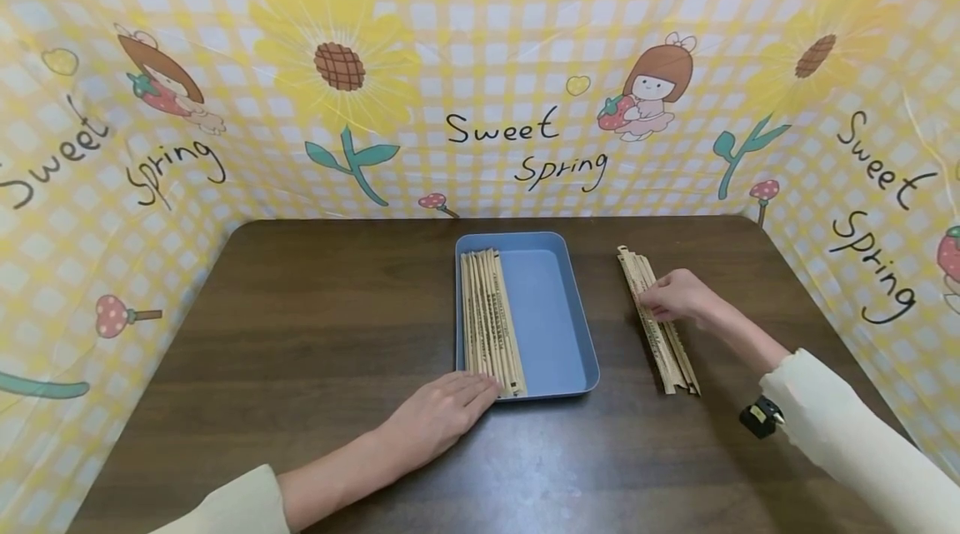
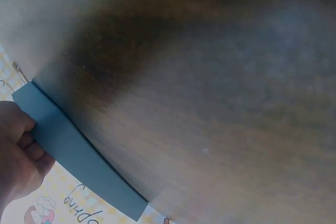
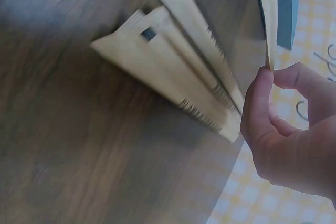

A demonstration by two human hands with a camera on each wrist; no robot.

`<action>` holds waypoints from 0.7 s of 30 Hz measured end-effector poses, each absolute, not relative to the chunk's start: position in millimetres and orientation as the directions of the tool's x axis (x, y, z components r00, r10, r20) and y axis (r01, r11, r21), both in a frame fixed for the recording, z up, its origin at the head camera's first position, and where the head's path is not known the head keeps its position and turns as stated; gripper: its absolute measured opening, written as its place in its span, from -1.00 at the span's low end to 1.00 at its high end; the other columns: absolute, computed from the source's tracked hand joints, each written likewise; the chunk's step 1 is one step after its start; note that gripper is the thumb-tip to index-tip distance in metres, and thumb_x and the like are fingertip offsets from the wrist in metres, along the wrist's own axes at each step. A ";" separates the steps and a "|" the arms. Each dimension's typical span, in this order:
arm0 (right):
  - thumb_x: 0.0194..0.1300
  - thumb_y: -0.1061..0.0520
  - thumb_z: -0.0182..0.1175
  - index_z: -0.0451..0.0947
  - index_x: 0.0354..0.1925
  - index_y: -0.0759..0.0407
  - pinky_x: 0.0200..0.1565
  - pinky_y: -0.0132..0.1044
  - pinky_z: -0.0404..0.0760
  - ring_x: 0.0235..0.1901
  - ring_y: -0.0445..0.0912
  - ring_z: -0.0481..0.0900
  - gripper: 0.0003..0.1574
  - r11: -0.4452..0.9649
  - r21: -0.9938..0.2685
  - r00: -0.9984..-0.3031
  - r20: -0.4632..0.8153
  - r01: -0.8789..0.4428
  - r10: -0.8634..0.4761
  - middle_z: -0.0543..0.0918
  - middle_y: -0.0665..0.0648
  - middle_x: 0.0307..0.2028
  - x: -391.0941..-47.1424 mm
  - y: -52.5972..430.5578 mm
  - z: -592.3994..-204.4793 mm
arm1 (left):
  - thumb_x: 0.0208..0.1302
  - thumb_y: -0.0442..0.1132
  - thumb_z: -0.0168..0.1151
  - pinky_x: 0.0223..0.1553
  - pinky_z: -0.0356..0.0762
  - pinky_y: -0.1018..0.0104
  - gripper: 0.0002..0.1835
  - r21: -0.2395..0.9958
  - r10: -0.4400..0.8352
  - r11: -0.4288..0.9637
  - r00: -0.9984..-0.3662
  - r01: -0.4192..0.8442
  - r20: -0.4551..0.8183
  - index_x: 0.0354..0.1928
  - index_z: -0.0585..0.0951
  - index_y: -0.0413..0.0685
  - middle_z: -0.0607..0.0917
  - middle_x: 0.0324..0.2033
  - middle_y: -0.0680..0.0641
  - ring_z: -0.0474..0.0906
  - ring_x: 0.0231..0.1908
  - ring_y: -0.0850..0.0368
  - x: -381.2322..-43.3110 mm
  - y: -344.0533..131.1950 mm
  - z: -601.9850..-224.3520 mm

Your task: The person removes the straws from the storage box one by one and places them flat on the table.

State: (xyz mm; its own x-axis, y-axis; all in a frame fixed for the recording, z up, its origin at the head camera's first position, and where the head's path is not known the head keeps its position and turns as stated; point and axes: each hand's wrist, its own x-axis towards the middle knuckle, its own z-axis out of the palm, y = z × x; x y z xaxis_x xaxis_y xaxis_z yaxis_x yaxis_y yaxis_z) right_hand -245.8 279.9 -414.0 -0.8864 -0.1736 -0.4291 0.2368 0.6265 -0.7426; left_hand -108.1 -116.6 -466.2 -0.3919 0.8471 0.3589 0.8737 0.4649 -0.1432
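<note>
My left grip (image 1: 446,413) is resting, fingers relaxed, on the tray's (image 1: 555,313) near corner; lined-up packets (image 1: 489,317) are lying beyond it, blue floor showing rightward. Past some desk (image 1: 607,276), my right grip (image 1: 681,294) is pinching one paper packet (image 3: 270,19) over loose packets (image 1: 663,359).

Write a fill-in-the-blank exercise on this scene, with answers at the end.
1. The tray is coloured ____.
2. In the head view, the packets inside it lie along its ____ side.
3. The grip pinching a packet belongs to the person's ____ hand.
4. The patterned cloth reads "Sweet ____".

Missing words: blue; left; right; Spring.
</note>
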 end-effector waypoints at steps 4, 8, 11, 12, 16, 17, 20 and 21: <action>0.37 0.23 0.10 0.55 -0.07 0.60 -0.16 -0.25 0.72 -0.31 -0.15 0.64 -0.62 0.613 -0.755 -0.891 -0.419 0.234 -0.176 0.63 0.23 -0.25 -243.2 290.2 -414.9 | 0.45 -0.37 -0.18 0.14 0.54 0.18 -0.58 -0.140 0.845 0.462 -0.387 0.876 0.368 0.16 0.60 -0.27 0.68 0.06 -0.18 0.61 0.09 0.00 -108.4 -116.4 -467.9; 0.37 0.23 0.10 0.56 -0.10 0.59 -0.16 -0.25 0.72 -0.31 -0.15 0.64 -0.64 0.620 -0.750 -0.895 -0.413 0.229 -0.169 0.63 0.21 -0.26 -242.4 297.5 -415.9 | 0.42 -0.38 -0.16 0.14 0.54 0.17 -0.58 -0.141 0.845 0.462 -0.387 0.875 0.368 0.16 0.61 -0.27 0.67 0.06 -0.18 0.61 0.09 0.00 -109.0 -116.4 -468.7; 0.38 0.23 0.11 0.57 -0.17 0.56 -0.19 -0.26 0.72 -0.35 -0.16 0.63 -0.68 0.628 -0.746 -0.898 -0.408 0.223 -0.166 0.63 0.17 -0.33 -243.0 301.7 -417.2 | 0.39 -0.38 -0.12 0.15 0.53 0.17 -0.58 -0.139 0.847 0.463 -0.390 0.876 0.362 0.17 0.60 -0.27 0.67 0.07 -0.18 0.60 0.10 0.00 -108.9 -116.7 -468.6; 0.38 0.23 0.11 0.58 -0.20 0.55 -0.20 -0.26 0.72 -0.36 -0.16 0.63 -0.69 0.631 -0.744 -0.899 -0.406 0.220 -0.166 0.63 0.15 -0.35 -243.3 303.1 -417.8 | 0.39 -0.38 -0.10 0.15 0.53 0.17 -0.59 -0.138 0.847 0.463 -0.391 0.876 0.359 0.17 0.60 -0.27 0.67 0.08 -0.18 0.60 0.10 0.00 -108.8 -116.8 -468.4; 0.38 0.24 0.11 0.59 -0.28 0.51 -0.24 -0.29 0.72 -0.42 -0.19 0.62 -0.72 0.641 -0.735 -0.901 -0.406 0.221 -0.155 0.60 0.10 -0.43 -245.3 307.9 -421.2 | 0.38 -0.38 -0.06 0.16 0.53 0.17 -0.59 -0.136 0.848 0.464 -0.394 0.875 0.354 0.18 0.60 -0.27 0.67 0.08 -0.17 0.60 0.11 0.01 -108.3 -116.9 -467.8; 0.38 0.24 0.11 0.60 -0.28 0.49 -0.25 -0.29 0.72 -0.42 -0.19 0.62 -0.72 0.643 -0.732 -0.900 -0.408 0.224 -0.151 0.60 0.09 -0.44 -245.5 309.3 -421.9 | 0.38 -0.38 -0.06 0.16 0.53 0.17 -0.59 -0.136 0.848 0.464 -0.395 0.875 0.354 0.18 0.60 -0.27 0.67 0.08 -0.17 0.60 0.10 0.01 -108.2 -116.9 -467.8; 0.38 0.24 0.11 0.60 -0.30 0.48 -0.28 -0.30 0.72 -0.44 -0.20 0.61 -0.73 0.652 -0.722 -0.901 -0.412 0.231 -0.137 0.60 0.07 -0.46 -246.2 312.2 -424.0 | 0.38 -0.38 -0.06 0.15 0.53 0.17 -0.59 -0.137 0.847 0.465 -0.395 0.874 0.354 0.18 0.60 -0.26 0.67 0.08 -0.17 0.60 0.10 0.01 -108.0 -116.9 -467.8; 0.37 0.24 0.11 0.60 -0.31 0.47 -0.28 -0.30 0.72 -0.45 -0.20 0.61 -0.73 0.653 -0.720 -0.901 -0.413 0.234 -0.132 0.60 0.07 -0.46 -246.3 313.1 -424.7 | 0.38 -0.39 -0.06 0.15 0.53 0.17 -0.59 -0.138 0.847 0.466 -0.395 0.874 0.356 0.17 0.60 -0.26 0.67 0.08 -0.17 0.60 0.10 0.01 -107.9 -116.8 -467.8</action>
